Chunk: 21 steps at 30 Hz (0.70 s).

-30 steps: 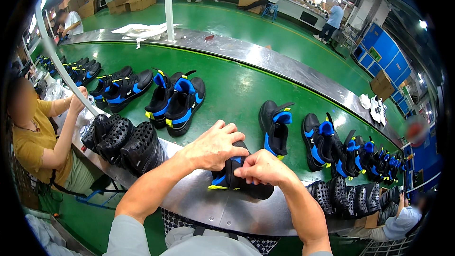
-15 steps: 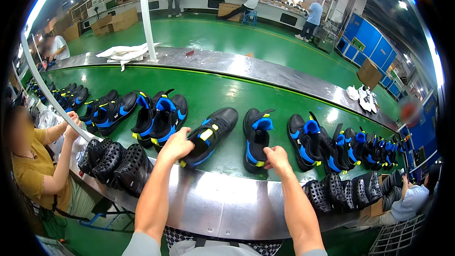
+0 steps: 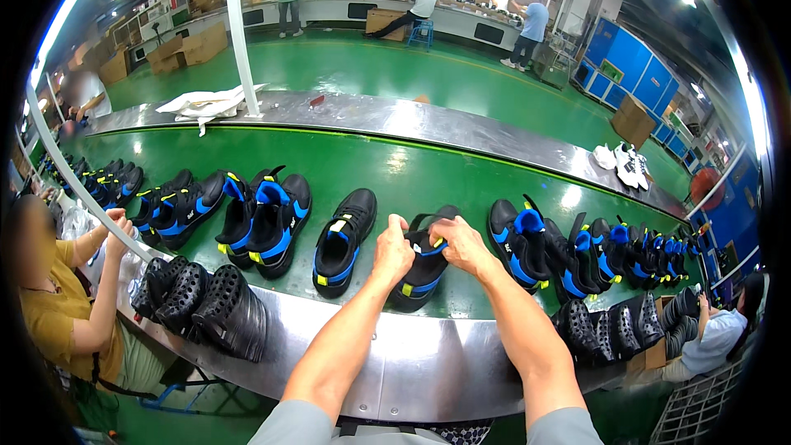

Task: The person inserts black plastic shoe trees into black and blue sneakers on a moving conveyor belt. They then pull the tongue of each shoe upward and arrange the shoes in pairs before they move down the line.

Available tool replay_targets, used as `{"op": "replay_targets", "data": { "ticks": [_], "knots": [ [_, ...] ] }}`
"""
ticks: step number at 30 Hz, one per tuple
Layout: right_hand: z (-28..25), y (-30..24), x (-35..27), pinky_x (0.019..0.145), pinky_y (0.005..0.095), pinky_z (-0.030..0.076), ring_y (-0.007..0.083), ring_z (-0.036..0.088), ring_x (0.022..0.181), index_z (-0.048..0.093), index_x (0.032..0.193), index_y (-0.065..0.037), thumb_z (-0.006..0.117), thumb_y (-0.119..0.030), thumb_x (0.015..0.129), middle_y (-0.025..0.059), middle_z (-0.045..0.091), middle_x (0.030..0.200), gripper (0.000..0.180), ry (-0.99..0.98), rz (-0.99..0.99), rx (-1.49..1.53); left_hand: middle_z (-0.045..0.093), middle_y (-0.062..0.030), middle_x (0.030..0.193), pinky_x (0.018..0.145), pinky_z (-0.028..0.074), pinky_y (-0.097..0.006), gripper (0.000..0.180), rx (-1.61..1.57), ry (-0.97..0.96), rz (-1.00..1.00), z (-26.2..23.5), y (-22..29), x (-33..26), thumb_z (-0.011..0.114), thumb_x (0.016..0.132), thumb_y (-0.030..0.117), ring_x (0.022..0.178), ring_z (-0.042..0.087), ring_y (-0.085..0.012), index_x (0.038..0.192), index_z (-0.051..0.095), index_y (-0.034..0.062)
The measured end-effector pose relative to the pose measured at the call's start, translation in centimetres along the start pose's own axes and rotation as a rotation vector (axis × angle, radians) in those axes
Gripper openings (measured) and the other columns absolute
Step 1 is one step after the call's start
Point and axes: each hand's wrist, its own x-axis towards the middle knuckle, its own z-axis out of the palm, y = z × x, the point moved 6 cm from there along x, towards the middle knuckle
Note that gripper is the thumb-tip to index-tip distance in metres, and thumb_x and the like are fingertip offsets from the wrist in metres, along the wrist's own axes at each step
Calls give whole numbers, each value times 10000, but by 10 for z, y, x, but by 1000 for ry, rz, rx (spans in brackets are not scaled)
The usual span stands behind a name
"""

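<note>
Both hands are at a black sneaker [image 3: 420, 278] with blue trim and a yellow heel tab, on the green belt straight ahead. My left hand [image 3: 394, 252] has its fingers closed at the left of the shoe's opening. Curled over the opening's right side, my right hand [image 3: 463, 245] grips near a dark strap that looks blurred. The fingers partly cover the tongue. Left of my hands rests a matching sneaker [image 3: 342, 239], its strap lying across the top and its toe pointing away; nobody touches it.
More sneakers [image 3: 280, 222] line the green belt [image 3: 395, 169] on both sides. Black perforated plastic pieces [image 3: 231, 309] stand on the metal ledge [image 3: 412, 363] at left, with others [image 3: 581, 330] at right. A co-worker in yellow [image 3: 58, 305] sits left; another [image 3: 717, 338] sits right. White shoes [image 3: 624, 165] lie beyond.
My left hand has let go of the left sneaker, which now stands straighter, and moved right to the other sneaker. My right hand has shifted from its heel to its opening.
</note>
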Motion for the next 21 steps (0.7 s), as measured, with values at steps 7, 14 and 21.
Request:
{"op": "replay_targets", "data": {
  "ticks": [7, 14, 21],
  "knots": [
    [10, -14, -23, 954, 494, 472, 411, 556, 1087, 614, 978, -56, 563, 71, 694, 134, 631, 1084, 315, 150, 26, 77, 620, -183, 969, 821, 540, -476, 283, 405, -10, 347, 10, 38, -37, 627, 818, 22, 925, 648, -390, 1078, 696, 109],
    [32, -27, -32, 967, 486, 454, 410, 511, 1113, 594, 1050, -80, 563, 94, 700, 140, 592, 1169, 392, 470, 195, 33, 659, -254, 1012, 853, 537, -497, 236, 564, -218, 136, 21, 13, -20, 598, 776, 88, 929, 661, -436, 951, 733, 7],
    [29, -23, -34, 971, 511, 439, 408, 506, 1147, 569, 1162, -96, 571, 66, 719, 145, 575, 1186, 472, 424, 111, 158, 645, -156, 1006, 824, 522, -450, 223, 529, -30, 418, -27, 72, -64, 745, 786, 119, 950, 611, -358, 980, 679, 30]
  ]
}}
